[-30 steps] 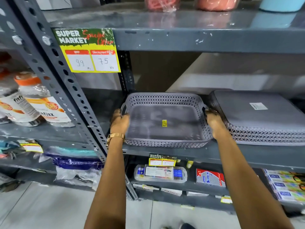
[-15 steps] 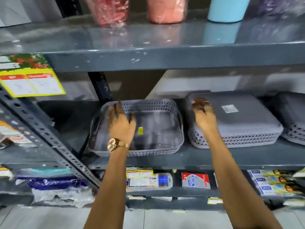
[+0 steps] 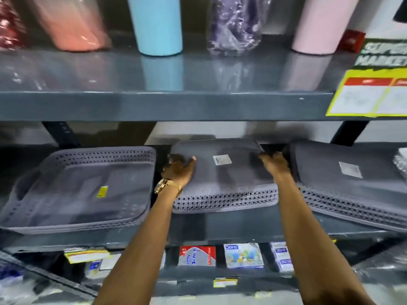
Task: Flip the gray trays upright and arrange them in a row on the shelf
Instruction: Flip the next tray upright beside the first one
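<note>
An upright gray tray (image 3: 66,190) with a yellow sticker sits at the left of the middle shelf (image 3: 220,225). Beside it lies an upside-down gray tray (image 3: 229,179) with a white label on its bottom. My left hand (image 3: 178,170) rests on its left edge, fingers curled over the side. My right hand (image 3: 275,165) is on its right rear edge, fingers hooked over the side. A second upside-down gray tray (image 3: 343,181) lies at the right, close to my right hand. The frame is motion-blurred.
The upper shelf (image 3: 167,104) hangs low over the trays and carries tumblers, a blue one (image 3: 157,25) among them. A yellow price tag (image 3: 372,95) hangs at the right. Small packets (image 3: 243,255) fill the shelf below.
Both hands left the upright tray, which stays at the left. They moved right and now sit on either side of the middle upside-down tray. The view shifted right.
</note>
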Available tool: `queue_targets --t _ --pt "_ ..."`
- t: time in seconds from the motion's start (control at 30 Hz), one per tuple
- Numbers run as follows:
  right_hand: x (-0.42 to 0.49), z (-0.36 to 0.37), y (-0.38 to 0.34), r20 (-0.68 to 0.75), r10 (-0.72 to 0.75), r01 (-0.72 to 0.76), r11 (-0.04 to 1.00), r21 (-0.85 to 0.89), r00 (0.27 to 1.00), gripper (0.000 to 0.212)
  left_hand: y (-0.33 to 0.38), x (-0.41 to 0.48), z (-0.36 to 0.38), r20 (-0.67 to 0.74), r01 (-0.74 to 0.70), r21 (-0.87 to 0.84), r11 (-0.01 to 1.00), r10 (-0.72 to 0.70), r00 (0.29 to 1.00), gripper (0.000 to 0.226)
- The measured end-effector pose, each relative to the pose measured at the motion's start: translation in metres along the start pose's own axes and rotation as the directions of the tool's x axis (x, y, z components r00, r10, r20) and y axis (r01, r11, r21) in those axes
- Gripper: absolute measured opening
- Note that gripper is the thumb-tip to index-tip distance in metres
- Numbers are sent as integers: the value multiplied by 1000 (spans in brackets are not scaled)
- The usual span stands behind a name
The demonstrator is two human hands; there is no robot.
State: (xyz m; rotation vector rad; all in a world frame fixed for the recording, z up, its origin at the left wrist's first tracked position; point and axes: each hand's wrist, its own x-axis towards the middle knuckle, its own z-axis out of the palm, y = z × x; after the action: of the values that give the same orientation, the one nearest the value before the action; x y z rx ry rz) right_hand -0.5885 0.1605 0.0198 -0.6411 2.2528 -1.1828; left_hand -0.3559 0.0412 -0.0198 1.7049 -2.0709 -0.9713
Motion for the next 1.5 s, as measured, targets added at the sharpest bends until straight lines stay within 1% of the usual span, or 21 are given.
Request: queue_targets --t 0.07,0.13,0.2,0.27,0.33,0.37,0.4,0.47,0.53,0.6,0.67,0.73,0.83,0.93,1.07,1.17,1.23,1.3,1.37,1.43,1.5 --pt "5 0 1 156 80 -114 968 223 985 67 9 -10 11 -107 58 -87 995 -67 992 93" --pt "7 -4 2 185 88 -156 904 397 979 72 19 -24 14 -217 76 -220 973 -125 968 101" --pt "10 -11 1 155 33 -115 822 557 987 75 25 -34 11 -361 -36 -361 932 -104 927 105" --pt "5 -19 -5 155 -25 -89 725 683 988 79 32 -38 4 -480 -169 -526 833 -127 868 99" --pt "0 -28 -9 122 -89 -27 687 726 989 59 41 -43 -3 -508 -247 -652 716 -171 844 78" --pt "-2 -32 -11 99 -109 6 700 714 989 56 43 -44 -9 -499 -272 -715 644 -197 844 73" --pt "0 -35 -11 68 -111 32 713 700 991 58 41 -43 -14 -477 -289 -777 559 -222 851 78" --pt "0 -41 -6 41 -97 44 740 671 994 71 30 -43 -25 -403 -252 -849 464 -261 877 103" --pt "-4 -45 5 103 -26 -51 735 676 994 101 21 -50 -28 -342 -217 -882 419 -251 906 102" --pt "-7 -47 20 194 7 -138 730 669 981 120 15 -60 -26 -328 -208 -881 425 -231 916 84" --pt "-4 -47 39 248 10 -174 738 651 969 119 7 -67 -20 -308 -162 -855 492 -232 923 72" --pt "26 -42 73 255 14 -170 780 602 967 115 2 -74 -16 -262 -81 -831 550 -259 930 71" --pt "16 -35 81 283 121 -246 851 464 951 131 -3 -84 -9 -212 -3 -805 594 -282 936 65" --pt "-30 -34 60 237 150 -212 942 262 960 106 -8 -96 2 -237 5 -738 674 -267 934 56" --pt "-32 -34 72 234 92 -148 961 235 968 85 -11 -106 12 -331 -47 -500 865 -140 933 68" --pt "-31 -53 71 216 20 -80 959 272 976 83 12 -121 21 -475 -58 -89 994 9 880 68" --pt "-30 -69 66 189 -40 -34 926 375 981 77 37 -133 29 -497 -148 94 984 175 850 63" --pt "-24 -96 63 111 -110 45 879 474 988 46 70 -140 47 -426 -308 76 948 311 850 56" --pt "-16 -127 65 2 -158 132 829 543 987 31 108 -141 71 -337 -401 -8 916 375 863 50" --pt "-4 -158 75 -157 -186 238 855 460 970 28 147 -142 100 -281 -462 -46 886 432 857 45" --pt "8 -189 93 -283 -233 293 936 195 930 35 188 -143 129 -229 -494 -66 867 469 853 42"
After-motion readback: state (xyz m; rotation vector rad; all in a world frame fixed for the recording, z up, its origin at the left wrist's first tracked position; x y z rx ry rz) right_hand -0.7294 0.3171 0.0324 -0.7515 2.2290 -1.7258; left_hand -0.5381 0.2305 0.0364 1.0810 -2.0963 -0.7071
